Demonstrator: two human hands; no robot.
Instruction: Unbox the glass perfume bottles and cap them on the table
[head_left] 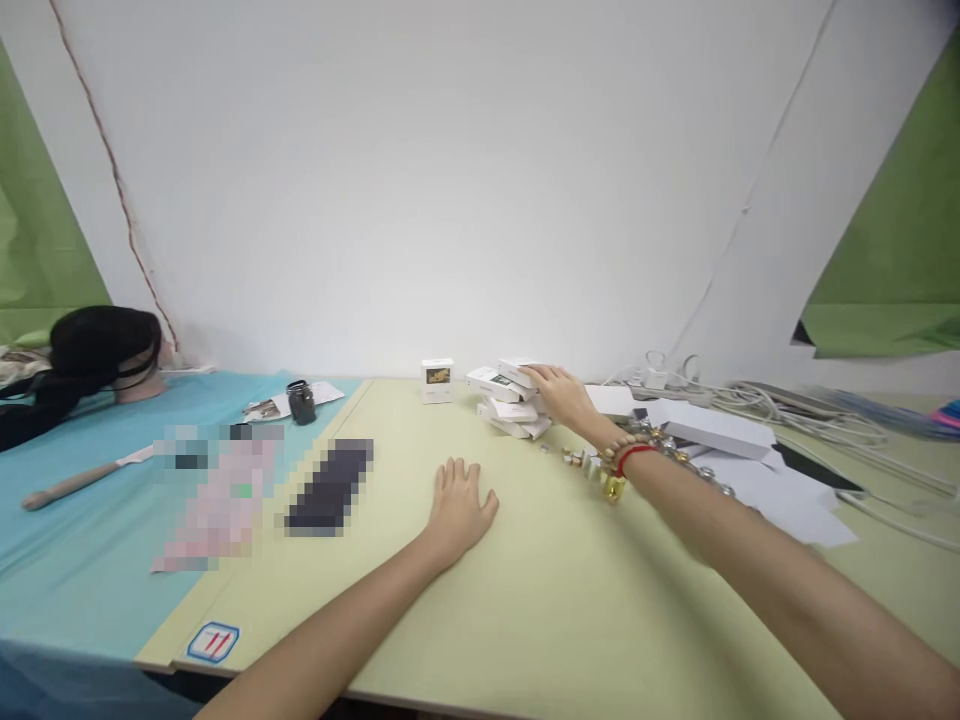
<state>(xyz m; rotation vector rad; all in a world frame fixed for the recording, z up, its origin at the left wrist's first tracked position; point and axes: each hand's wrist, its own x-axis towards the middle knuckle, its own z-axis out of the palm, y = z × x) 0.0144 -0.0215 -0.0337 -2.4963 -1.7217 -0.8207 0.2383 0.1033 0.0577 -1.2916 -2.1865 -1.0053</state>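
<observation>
My left hand [459, 508] lies flat on the pale yellow tabletop [525, 600], palm down, fingers stretched out, holding nothing. At the back of the table, my right hand [564, 397] has its fingers on the right end of a small white box [516, 371]; the thumb side is partly hidden. Beneath that box is an uneven pile of similar white boxes [514, 412]. Another white box [438, 382] with a picture on its front stands upright to the left. Near my right wrist, several small metallic and beaded pieces [592, 466] lie on the table.
On the right are white papers and flat boxes [720, 430], with pale cables [795, 410] behind. To the left, a blue cloth [90, 570] carries a glass jar [301, 403], a long-handled tool [75, 485] and a dark-haired head form [112, 345]. A dark blurred rectangle [330, 490] lies near my left hand.
</observation>
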